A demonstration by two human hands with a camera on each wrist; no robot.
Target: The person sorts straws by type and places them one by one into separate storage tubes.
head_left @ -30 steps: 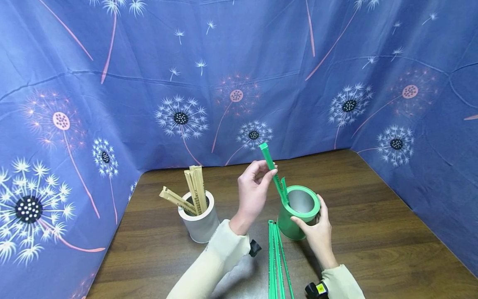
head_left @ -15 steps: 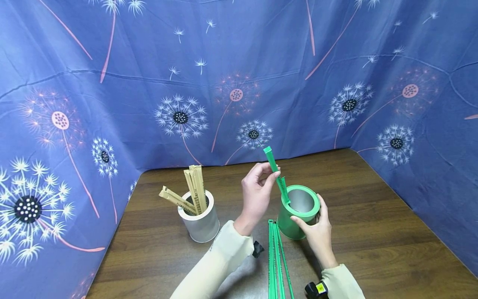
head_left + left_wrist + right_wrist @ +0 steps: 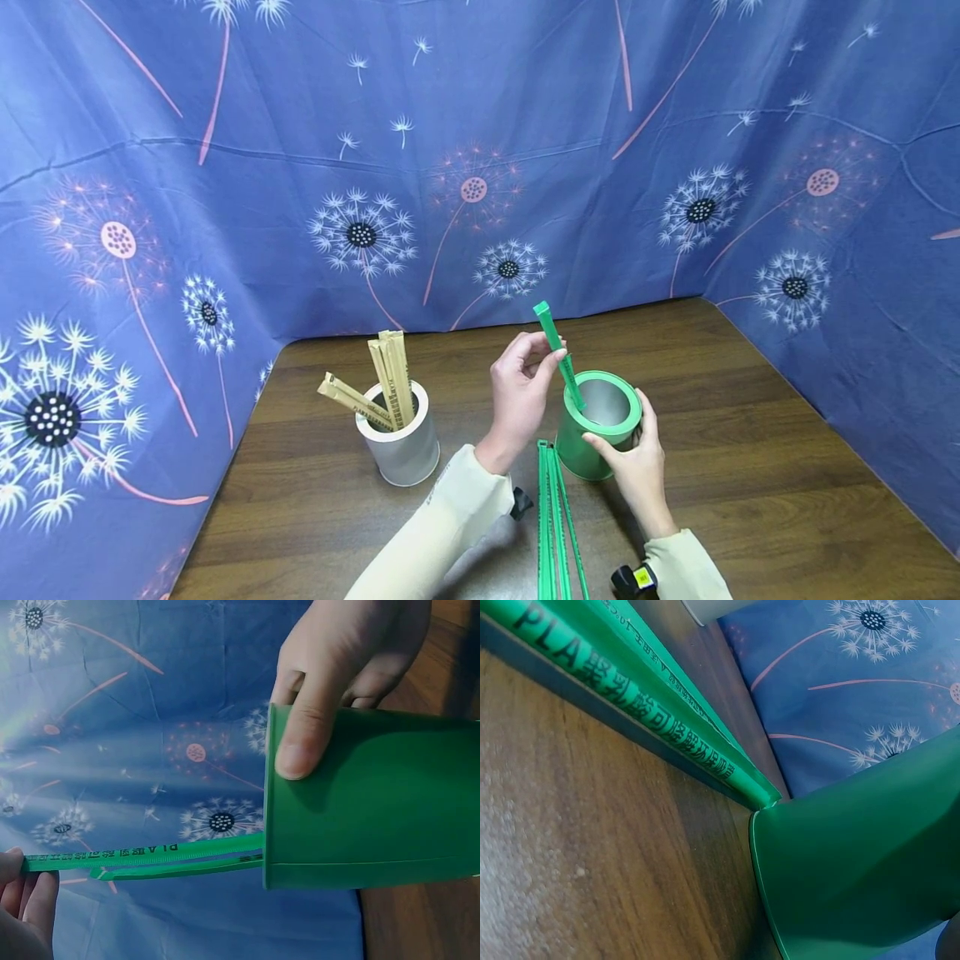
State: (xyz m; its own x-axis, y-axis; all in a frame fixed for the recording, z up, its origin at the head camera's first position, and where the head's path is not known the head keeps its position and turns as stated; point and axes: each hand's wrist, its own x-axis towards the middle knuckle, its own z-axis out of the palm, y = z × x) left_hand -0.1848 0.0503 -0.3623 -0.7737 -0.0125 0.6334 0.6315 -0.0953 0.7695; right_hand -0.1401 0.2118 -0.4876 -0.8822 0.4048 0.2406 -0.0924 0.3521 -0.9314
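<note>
My left hand (image 3: 517,400) pinches a green wrapped straw (image 3: 550,327) between thumb and fingers. The straw slants down into the mouth of a green can (image 3: 588,457), its lower end hidden inside. Another green wrapped straw (image 3: 176,868) leans in the can beside it, as the left wrist view shows. My right hand (image 3: 639,477) grips the upright can from the right, thumb on the near side by the rim. Several green wrapped straws (image 3: 553,525) lie on the table just left of the can, close up in the right wrist view with printed lettering (image 3: 622,697).
To the left stands a white can (image 3: 405,457) with several tan wrapped straws (image 3: 393,379), some leaning over its rim. Both cans are on a brown wooden table (image 3: 750,467). A blue dandelion-print cloth (image 3: 585,208) hangs behind and along the sides.
My left hand has moved slightly right and down with the green straw, which sits lower in the can. The right hand and the can have stayed put.
</note>
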